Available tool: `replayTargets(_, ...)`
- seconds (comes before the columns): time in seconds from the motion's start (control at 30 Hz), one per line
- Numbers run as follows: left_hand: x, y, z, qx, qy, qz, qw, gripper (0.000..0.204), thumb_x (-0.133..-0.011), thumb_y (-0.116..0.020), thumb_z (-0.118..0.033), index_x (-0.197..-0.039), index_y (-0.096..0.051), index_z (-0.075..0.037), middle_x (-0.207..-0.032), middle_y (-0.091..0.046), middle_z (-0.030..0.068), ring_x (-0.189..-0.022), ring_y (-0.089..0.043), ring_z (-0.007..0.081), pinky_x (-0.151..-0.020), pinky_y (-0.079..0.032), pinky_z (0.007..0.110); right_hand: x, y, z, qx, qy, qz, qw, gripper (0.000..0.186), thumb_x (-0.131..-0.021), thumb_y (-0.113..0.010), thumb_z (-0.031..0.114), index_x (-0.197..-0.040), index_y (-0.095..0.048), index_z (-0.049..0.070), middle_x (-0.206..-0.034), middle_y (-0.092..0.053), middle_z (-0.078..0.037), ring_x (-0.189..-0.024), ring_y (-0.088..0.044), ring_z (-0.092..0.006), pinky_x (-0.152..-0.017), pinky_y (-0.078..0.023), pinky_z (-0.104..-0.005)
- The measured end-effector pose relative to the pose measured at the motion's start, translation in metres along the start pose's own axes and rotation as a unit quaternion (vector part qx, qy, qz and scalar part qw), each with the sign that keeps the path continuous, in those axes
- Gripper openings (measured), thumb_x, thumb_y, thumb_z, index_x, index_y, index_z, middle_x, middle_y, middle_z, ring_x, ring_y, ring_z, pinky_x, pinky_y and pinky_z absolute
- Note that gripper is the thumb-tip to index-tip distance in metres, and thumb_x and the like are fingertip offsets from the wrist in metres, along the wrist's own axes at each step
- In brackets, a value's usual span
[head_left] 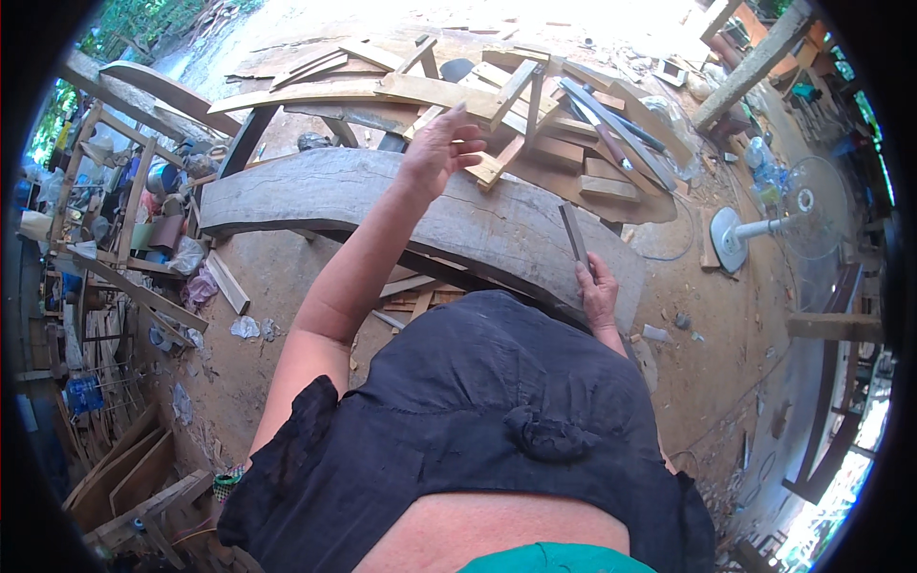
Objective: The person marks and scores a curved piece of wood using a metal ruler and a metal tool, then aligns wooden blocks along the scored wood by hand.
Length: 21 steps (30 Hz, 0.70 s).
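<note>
My left hand (441,155) is stretched forward over the far edge of a long, weathered wooden plank (315,186). Its fingers are apart and nothing shows in them. Just beyond and beside it are pale pieces of a wooden frame (497,164); whether the fingertips touch them I cannot tell. Lower and to the right, my right hand (599,292) is closed on a narrow, flat, dark strip (572,233), which points up and away over the plank's right part. The strip's material is unclear.
Loose boards and offcuts (611,188) are piled beyond the plank. A pedestal fan (731,241) stands at right, near a slanted post (755,65). Cluttered wooden racks (143,201) line the left side. Scraps and a short board (227,284) lie on the dirt floor.
</note>
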State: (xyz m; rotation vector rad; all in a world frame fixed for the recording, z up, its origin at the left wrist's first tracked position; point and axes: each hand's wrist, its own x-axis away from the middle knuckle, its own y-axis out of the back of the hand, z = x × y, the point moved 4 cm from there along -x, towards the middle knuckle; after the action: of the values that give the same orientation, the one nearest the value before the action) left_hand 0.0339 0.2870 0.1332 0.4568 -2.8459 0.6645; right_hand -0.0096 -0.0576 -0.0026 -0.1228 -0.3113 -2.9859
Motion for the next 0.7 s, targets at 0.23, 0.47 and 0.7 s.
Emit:
replayTargets(0.23,-0.026,-0.044,0.022,0.034,0.057,0.001,0.998,0.043,-0.092,-0.059,-0.042,-0.105,-0.054,-0.002,-0.083,-0.064,0.0131,-0.068,-0.066,0.0247,-0.058,-0.058,0.036,-0.005,0.005,-0.016,0.021,0.023,-0.004,1.0,0.031,-0.088,-0.068,0.027,-0.11,-0.063,0.006,-0.074,-0.055,0.004,-0.066,-0.048,-0.0062,-0.058,-0.04,-0.0228)
replayTargets(0.47,-0.043,-0.044,0.023,0.028,0.048,-0.037,0.998,0.032,-0.094,-0.058,-0.033,-0.099,-0.057,-0.002,-0.071,-0.059,0.0081,-0.06,-0.063,0.0213,-0.053,-0.058,0.033,-0.003,0.003,0.002,0.11,0.091,-0.02,0.99,0.036,-0.084,-0.071,0.033,-0.107,-0.064,0.008,-0.073,-0.06,-0.001,-0.065,-0.054,-0.0094,-0.059,-0.044,-0.0258)
replayTargets(0.7,-0.063,-0.003,-0.018,0.061,0.004,-0.03,0.998,0.025,-0.09,-0.063,-0.029,-0.091,-0.059,-0.004,-0.065,-0.055,0.0054,-0.053,-0.058,0.0168,-0.044,-0.048,0.029,-0.008,0.005,0.0,0.116,0.08,-0.031,0.99,0.036,-0.081,-0.073,0.033,-0.104,-0.065,0.006,-0.076,-0.063,-0.005,-0.067,-0.059,-0.0133,-0.062,-0.047,-0.0278)
